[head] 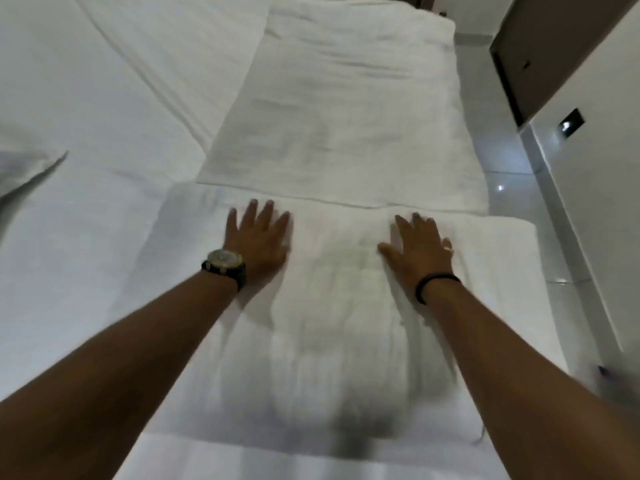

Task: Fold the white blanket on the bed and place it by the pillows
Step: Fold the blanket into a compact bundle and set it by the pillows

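Note:
The white blanket (339, 109) lies in a long folded strip along the right side of the bed, with a wider folded layer nearest me. My left hand (258, 233), with a watch on its wrist, presses flat on this near layer, fingers spread. My right hand (420, 244), with a dark band on its wrist, lies flat on it too, a hand's width to the right. Both palms face down and hold nothing. A corner of a pillow (24, 168) shows at the left edge.
The white bed sheet (104, 98) spreads to the left of the blanket. A glossy tiled floor (512, 188) runs along the bed's right edge. A white wall with a dark switch plate (571, 123) and brown panels stands at the right.

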The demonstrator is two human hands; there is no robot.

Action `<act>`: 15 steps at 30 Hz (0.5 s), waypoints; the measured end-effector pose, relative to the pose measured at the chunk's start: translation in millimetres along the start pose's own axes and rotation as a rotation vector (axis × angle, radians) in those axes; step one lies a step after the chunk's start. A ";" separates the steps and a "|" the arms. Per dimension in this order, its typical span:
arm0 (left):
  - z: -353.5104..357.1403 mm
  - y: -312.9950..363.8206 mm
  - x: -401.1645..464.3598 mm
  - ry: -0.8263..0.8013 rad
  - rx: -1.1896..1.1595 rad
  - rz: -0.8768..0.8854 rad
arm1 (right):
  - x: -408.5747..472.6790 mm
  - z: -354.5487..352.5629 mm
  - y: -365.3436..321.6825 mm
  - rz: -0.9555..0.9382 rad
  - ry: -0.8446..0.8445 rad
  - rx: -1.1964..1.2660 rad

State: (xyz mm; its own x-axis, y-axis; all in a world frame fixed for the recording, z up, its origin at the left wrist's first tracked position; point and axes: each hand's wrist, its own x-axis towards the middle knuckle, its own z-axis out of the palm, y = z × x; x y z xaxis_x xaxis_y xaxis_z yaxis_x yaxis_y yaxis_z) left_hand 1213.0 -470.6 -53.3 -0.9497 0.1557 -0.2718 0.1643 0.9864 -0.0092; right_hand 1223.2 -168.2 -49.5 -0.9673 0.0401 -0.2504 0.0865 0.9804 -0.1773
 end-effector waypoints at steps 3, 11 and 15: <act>10.8 21.4 10.1 0.070 -0.048 0.134 | 6.7 16.4 -6.1 -0.075 0.071 -0.037; -21.6 13.9 93.6 0.003 0.190 0.113 | 48.8 -3.1 75.5 0.087 0.178 -0.360; -20.2 1.3 90.0 0.077 0.119 -0.034 | 40.7 -17.8 120.4 0.055 0.090 -0.338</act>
State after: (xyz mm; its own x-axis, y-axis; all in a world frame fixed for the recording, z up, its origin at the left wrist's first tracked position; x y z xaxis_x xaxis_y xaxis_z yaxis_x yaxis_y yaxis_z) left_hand 1122.4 -454.3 -58.3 -0.9720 0.1305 -0.1953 0.1580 0.9785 -0.1327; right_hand 1190.0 -45.2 -64.1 -0.9818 0.0971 -0.1634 0.0702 0.9841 0.1634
